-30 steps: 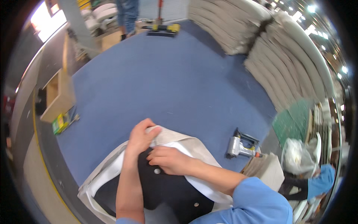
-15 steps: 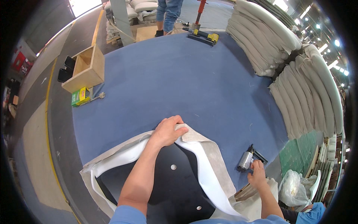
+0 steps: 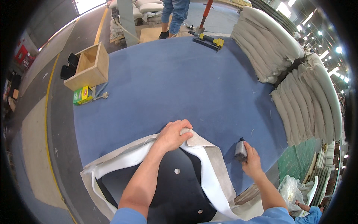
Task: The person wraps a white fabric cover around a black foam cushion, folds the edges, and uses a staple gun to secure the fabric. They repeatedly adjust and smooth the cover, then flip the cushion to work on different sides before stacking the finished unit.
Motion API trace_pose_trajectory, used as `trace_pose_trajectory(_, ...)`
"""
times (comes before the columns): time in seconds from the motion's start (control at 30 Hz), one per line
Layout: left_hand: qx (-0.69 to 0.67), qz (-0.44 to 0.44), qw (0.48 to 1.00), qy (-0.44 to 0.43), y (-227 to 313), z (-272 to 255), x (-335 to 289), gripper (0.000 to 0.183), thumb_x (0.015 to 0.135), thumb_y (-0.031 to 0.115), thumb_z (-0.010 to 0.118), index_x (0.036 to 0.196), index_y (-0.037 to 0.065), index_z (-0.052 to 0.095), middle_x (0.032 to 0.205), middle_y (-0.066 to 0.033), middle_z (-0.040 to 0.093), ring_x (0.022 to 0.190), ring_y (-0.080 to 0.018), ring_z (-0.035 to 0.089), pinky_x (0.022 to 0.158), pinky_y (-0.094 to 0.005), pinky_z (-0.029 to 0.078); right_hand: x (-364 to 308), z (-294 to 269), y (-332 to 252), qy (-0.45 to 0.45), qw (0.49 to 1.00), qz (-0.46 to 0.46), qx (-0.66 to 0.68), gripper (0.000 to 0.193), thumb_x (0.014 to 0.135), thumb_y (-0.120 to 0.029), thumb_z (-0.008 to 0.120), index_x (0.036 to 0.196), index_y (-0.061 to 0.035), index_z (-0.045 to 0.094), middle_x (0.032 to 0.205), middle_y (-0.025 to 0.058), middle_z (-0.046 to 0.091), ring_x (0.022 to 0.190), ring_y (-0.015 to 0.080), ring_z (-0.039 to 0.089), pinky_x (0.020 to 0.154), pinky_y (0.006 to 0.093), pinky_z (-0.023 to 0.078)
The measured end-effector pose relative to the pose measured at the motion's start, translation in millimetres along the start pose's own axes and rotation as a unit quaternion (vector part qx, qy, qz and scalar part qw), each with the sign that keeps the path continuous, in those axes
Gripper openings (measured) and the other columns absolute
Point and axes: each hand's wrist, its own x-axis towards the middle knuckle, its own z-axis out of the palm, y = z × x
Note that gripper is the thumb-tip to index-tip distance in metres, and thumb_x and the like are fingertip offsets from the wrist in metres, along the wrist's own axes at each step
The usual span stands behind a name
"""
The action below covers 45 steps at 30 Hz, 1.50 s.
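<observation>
My left hand grips the folded edge of beige fabric at the far corner of an upholstered panel. White foam padding shows inside the fabric border, around a black board with round metal pieces set in it. Off to the right, my right hand is wrapped round a silver and black staple gun, held over the blue tabletop and apart from the panel. My palm and fingers partly hide the tool.
At the left edge stand an open wooden box, black phones and a green-yellow carton. A yellow-black staple gun lies at the far edge. Stacked beige cushions line the right. Another person's legs show beyond the table.
My right hand has closed round the staple gun and turned it, bringing it slightly up and left from where it lay. My left hand keeps its hold on the fabric.
</observation>
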Motion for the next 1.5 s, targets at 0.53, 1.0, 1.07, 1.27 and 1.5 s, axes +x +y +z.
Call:
trace_pose_trajectory(0.53,-0.014,-0.027,0.999,0.040,8.0,0.2,-3.5,0.033,0.092,0.026,0.076,0.117,0.005,0.069,0.115,-0.0127,0.073,0.103,-0.0310,0.069,0.089,-0.0418,0.053,96.5,28.2,-148.0,0.014,0.888,-0.116,0.445,0.034,0.098,-0.005,0.066,0.132,-0.0008,0.070,0.132,0.0143,0.069,0.116,0.0236,0.069,0.094,0.0344,0.056)
trace_pose_trajectory(1.0,-0.081,0.007,0.995,-0.050,-3.8,-19.7,-13.3,0.047,0.092,0.015,0.075,0.135,0.002,0.063,0.124,-0.0131,0.068,0.117,-0.0237,0.063,0.102,-0.0370,0.048,109.0,37.5,-153.2,-0.058,0.856,-0.223,0.462,0.065,0.078,-0.001,0.063,0.143,-0.0004,0.061,0.142,0.0155,0.060,0.106,0.0222,0.070,0.086,0.0326,0.056)
trace_pose_trajectory(1.07,-0.102,0.014,0.993,-0.059,-8.6,-20.2,-13.3,0.051,0.091,0.014,0.075,0.139,0.001,0.062,0.128,-0.0129,0.067,0.120,-0.0233,0.062,0.106,-0.0366,0.047,110.8,38.1,-155.7,-0.043,0.863,-0.215,0.454,0.055,0.083,-0.003,0.066,0.138,-0.0009,0.065,0.137,0.0148,0.064,0.102,0.0227,0.071,0.085,0.0330,0.055)
trace_pose_trajectory(1.27,-0.110,0.009,0.991,-0.079,-5.7,-21.4,-11.0,0.055,0.089,0.011,0.075,0.141,0.000,0.060,0.132,-0.0124,0.066,0.124,-0.0218,0.060,0.107,-0.0368,0.047,125.5,62.1,-162.1,-0.002,0.853,-0.122,0.507,0.021,0.103,-0.014,0.063,0.115,-0.0012,0.076,0.112,0.0130,0.073,0.095,0.0242,0.071,0.086,0.0343,0.054)
trace_pose_trajectory(1.5,-0.221,-0.068,0.971,-0.053,0.6,-16.5,-7.1,0.040,0.093,0.003,0.063,0.132,-0.002,0.067,0.119,-0.0076,0.072,0.111,-0.0147,0.065,0.099,-0.0307,0.050,128.7,92.6,-159.1,0.035,0.813,-0.101,0.573,0.022,0.107,-0.015,0.060,0.110,-0.0011,0.077,0.104,0.0100,0.072,0.095,0.0195,0.068,0.085,0.0338,0.052)
